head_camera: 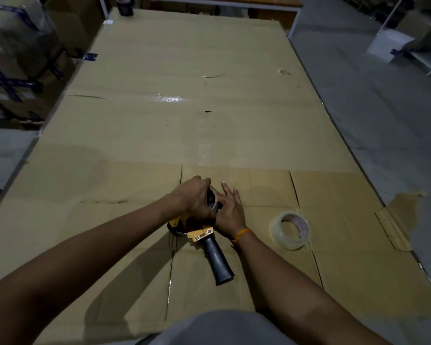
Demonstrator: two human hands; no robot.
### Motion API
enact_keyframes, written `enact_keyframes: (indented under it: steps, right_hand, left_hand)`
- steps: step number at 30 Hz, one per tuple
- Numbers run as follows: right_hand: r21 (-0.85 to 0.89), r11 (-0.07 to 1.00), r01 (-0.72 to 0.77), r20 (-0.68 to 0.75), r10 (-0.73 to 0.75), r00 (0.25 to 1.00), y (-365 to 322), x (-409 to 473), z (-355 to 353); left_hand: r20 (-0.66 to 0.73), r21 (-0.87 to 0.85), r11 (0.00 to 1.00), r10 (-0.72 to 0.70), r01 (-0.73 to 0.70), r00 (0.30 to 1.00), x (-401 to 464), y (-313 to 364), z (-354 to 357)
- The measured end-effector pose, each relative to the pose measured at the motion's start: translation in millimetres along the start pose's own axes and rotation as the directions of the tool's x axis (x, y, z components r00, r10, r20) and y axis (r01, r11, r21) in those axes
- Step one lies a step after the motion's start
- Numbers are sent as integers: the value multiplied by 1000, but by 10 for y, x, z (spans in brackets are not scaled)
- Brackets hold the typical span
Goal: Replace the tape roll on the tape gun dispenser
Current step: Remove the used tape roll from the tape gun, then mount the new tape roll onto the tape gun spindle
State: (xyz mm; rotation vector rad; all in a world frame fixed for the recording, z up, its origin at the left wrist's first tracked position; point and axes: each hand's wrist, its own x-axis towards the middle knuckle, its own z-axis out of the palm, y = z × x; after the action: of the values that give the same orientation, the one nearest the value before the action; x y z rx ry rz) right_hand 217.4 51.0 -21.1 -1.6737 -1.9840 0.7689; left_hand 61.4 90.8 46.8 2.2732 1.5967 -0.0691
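A yellow tape gun (pixel 202 234) with a black handle (pixel 218 261) lies on the cardboard-covered table (pixel 159 125), handle pointing toward me. My left hand (pixel 195 197) is closed over the top of the roll mounted on the gun (pixel 212 200), whose dark core shows between the hands. My right hand (pixel 230 207) presses against that roll from the right, fingers spread; its wrist wears an orange thread. A full roll of clear tape (pixel 290 230) lies flat on the cardboard to the right of the gun, apart from both hands.
Stacked boxes with dark blue tape (pixel 15 70) stand left of the table. A dark cylinder (pixel 125 7) sits at the far left corner. White shelving (pixel 408 41) stands at the far right. The table's right edge (pixel 373 190) drops to grey floor.
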Motion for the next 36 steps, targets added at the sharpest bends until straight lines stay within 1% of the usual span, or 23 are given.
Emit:
enact_keyframes:
  steps: [3,5,7,8,9,11,13,14,16,19,20,22,24,26,28,30,33,36]
  right_hand:
    - [-23,1000,0,18,1,1000,-28,21,-29]
    - [-21,1000,-2,34,3,999,-54,6,-41]
    - [2,1000,-9,36,9,999,-55,-6,-55]
    - [15,1000,-17,35,16,999,-58,-12,-72]
    - [21,999,-29,38,28,999,-58,-14,-94]
    - [36,995,-92,57,90,994,-71,-3,-130]
    - [34,990,-134,95,130,987,-78,-5,-154]
    - [43,989,-140,101,135,986,-84,0,-147]
    - [72,985,-159,133,149,980,-90,12,-164]
    - [141,977,-161,221,127,967,-74,-2,-219]
    - [200,968,-149,230,101,968,-62,0,-256]
    - [299,947,-115,187,60,980,-76,-6,-359]
    - [313,949,-47,105,14,994,-127,-18,-465]
    - [246,965,93,16,-100,995,-171,-29,-553]
    - [180,954,240,-48,-235,971,-194,-44,-622]
    - [97,936,338,-95,-329,939,-205,-69,-688]
    - [1,933,359,-104,-357,928,-162,-139,-790]
    - [-49,944,327,-94,-330,939,-53,-215,-919]
  left_hand:
    - [-17,39,999,-2,3,1000,-12,-3,-49]
    - [2,55,998,-9,9,1000,-58,29,-82]
    - [15,32,999,-6,5,1000,-85,61,-151]
    - [0,-5,1000,-2,2,1000,-96,64,-255]
    - [-49,-54,999,-9,7,999,-104,46,-428]
    - [-179,-100,995,-24,7,984,-101,-97,-909]
    - [-205,-94,995,-58,39,977,-164,-284,-1313]
    - [-206,-112,992,-88,66,975,-197,-381,-1408]
    - [-192,-237,966,-152,105,970,-296,-450,-1362]
    - [-174,-424,900,-191,101,966,-369,-403,-1007]
    - [-174,-458,882,-212,111,962,-387,-362,-893]
    - [-174,-504,854,-249,131,953,-405,-275,-710]
    - [-159,-549,825,-262,135,952,-407,-158,-536]
    - [-142,-592,796,-256,125,956,-416,-8,-382]
    - [-127,-627,769,-261,127,957,-428,152,-272]
    - [-135,-628,768,-264,124,955,-436,298,-193]
    - [-151,-627,774,-234,90,960,-433,437,-96]
    - [-147,-631,773,-195,59,970,-441,489,-6]
